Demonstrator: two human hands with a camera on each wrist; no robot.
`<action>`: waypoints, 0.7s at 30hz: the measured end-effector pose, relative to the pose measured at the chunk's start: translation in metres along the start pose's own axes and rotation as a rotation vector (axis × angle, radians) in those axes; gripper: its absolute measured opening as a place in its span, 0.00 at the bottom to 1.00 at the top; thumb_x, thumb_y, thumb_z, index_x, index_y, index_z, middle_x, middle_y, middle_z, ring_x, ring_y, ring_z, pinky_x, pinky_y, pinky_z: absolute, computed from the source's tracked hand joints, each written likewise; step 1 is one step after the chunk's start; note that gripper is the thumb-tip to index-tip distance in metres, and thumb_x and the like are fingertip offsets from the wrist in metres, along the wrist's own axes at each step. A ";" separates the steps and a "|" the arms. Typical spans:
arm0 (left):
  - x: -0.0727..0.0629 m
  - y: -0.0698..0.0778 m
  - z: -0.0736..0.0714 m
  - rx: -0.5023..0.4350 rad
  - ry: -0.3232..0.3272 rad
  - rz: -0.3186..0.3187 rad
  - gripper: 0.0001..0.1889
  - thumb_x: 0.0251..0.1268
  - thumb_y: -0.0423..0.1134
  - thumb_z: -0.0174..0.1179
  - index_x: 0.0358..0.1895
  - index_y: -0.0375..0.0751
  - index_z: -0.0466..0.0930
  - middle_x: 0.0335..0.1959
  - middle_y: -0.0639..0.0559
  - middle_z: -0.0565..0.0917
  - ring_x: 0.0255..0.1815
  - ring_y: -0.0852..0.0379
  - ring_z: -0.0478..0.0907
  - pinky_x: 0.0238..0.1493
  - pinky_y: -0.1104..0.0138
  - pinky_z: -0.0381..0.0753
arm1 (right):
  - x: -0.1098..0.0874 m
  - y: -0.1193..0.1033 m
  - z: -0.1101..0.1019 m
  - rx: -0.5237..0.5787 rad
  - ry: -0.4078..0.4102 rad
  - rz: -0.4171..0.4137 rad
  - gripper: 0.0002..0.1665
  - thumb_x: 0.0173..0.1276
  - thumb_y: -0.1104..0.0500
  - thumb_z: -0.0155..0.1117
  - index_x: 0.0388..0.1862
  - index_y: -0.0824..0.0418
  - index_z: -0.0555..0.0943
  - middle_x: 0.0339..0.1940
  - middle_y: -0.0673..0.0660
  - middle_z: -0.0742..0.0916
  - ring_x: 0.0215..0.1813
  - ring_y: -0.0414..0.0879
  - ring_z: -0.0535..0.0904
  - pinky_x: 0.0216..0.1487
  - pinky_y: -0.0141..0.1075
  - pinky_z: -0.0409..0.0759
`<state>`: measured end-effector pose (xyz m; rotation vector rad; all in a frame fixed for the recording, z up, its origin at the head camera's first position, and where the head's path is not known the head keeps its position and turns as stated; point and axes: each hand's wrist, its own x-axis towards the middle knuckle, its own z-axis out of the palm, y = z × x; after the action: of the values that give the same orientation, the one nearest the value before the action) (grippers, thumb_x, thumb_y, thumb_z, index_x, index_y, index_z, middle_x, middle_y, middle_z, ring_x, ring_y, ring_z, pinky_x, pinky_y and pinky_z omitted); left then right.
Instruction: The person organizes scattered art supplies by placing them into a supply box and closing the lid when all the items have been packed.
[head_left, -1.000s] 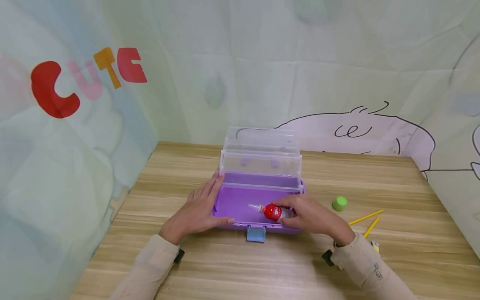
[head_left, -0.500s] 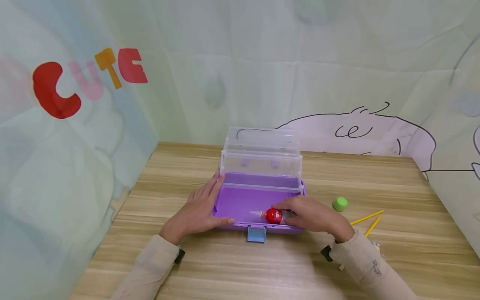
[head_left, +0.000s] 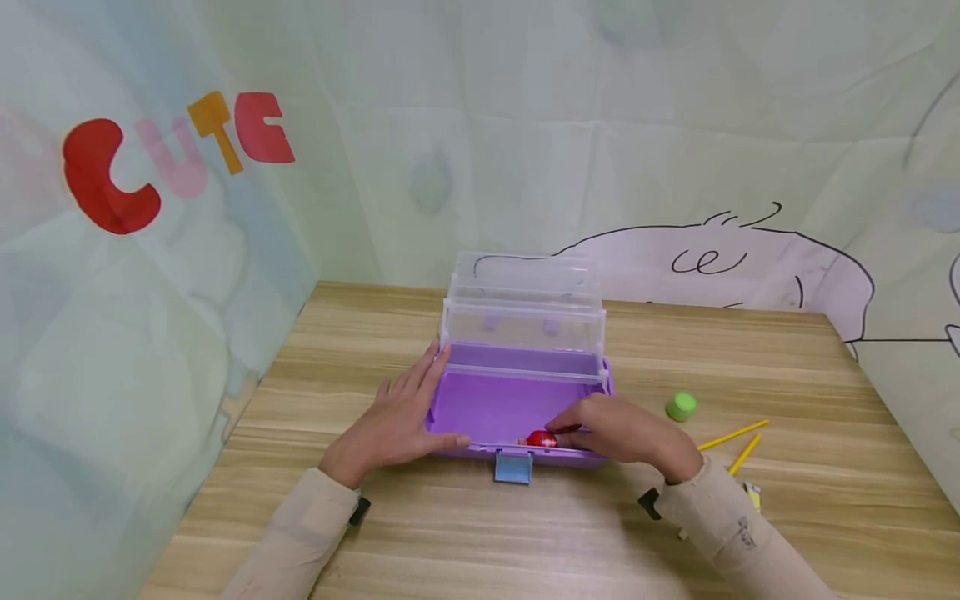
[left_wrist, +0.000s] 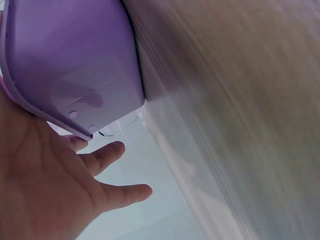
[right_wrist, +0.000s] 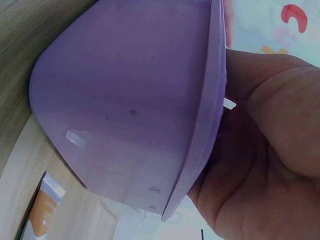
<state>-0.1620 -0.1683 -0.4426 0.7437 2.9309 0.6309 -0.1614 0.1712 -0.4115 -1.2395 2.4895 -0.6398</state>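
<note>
A purple plastic storage box [head_left: 487, 404] stands on the table with its clear lid [head_left: 525, 329] raised behind it. My left hand [head_left: 393, 421] rests along the left end of the box, fingers spread and thumb on the front rim; in the left wrist view the palm [left_wrist: 45, 185] lies against the rim. Over the right end reaches my right hand [head_left: 618, 429], its fingers down inside holding a small red bottle [head_left: 542, 439] with a pointed nozzle. The bottle lies low behind the front wall, mostly hidden. From the right wrist camera, the box wall [right_wrist: 125, 100] hides my fingertips.
Right of the box are a green round container [head_left: 681, 406], two thin yellow sticks [head_left: 742, 454] and a small yellow piece [head_left: 753, 496] partly behind the sleeve. A blue latch [head_left: 513, 467] hangs from the box front. A printed cloth [head_left: 525, 167] hangs behind the wooden table [head_left: 360, 317].
My right hand has lowered the red bottle into the box, toward the front wall; its nozzle has dropped nearly out of sight. The left hand has stayed in place.
</note>
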 end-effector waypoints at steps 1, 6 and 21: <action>0.000 0.000 0.000 -0.001 0.000 -0.001 0.66 0.51 0.82 0.56 0.83 0.58 0.27 0.85 0.49 0.38 0.81 0.36 0.51 0.69 0.28 0.54 | 0.000 0.000 0.000 -0.002 0.002 0.002 0.08 0.73 0.64 0.64 0.44 0.57 0.89 0.35 0.44 0.88 0.35 0.32 0.78 0.41 0.34 0.82; 0.000 0.000 -0.001 -0.003 0.001 0.000 0.66 0.50 0.82 0.56 0.84 0.57 0.28 0.85 0.48 0.39 0.81 0.36 0.52 0.68 0.27 0.54 | -0.001 0.001 0.001 -0.023 0.022 0.035 0.12 0.71 0.67 0.65 0.50 0.59 0.89 0.41 0.48 0.91 0.42 0.37 0.84 0.47 0.37 0.85; 0.000 0.001 -0.001 -0.017 -0.002 -0.005 0.66 0.50 0.82 0.57 0.84 0.58 0.28 0.85 0.48 0.39 0.82 0.37 0.51 0.69 0.27 0.53 | -0.006 -0.003 -0.004 -0.058 0.077 0.112 0.15 0.72 0.65 0.65 0.56 0.62 0.86 0.53 0.56 0.89 0.57 0.49 0.85 0.56 0.46 0.84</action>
<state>-0.1616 -0.1673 -0.4415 0.7353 2.9213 0.6532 -0.1570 0.1756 -0.4059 -1.1048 2.6365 -0.6022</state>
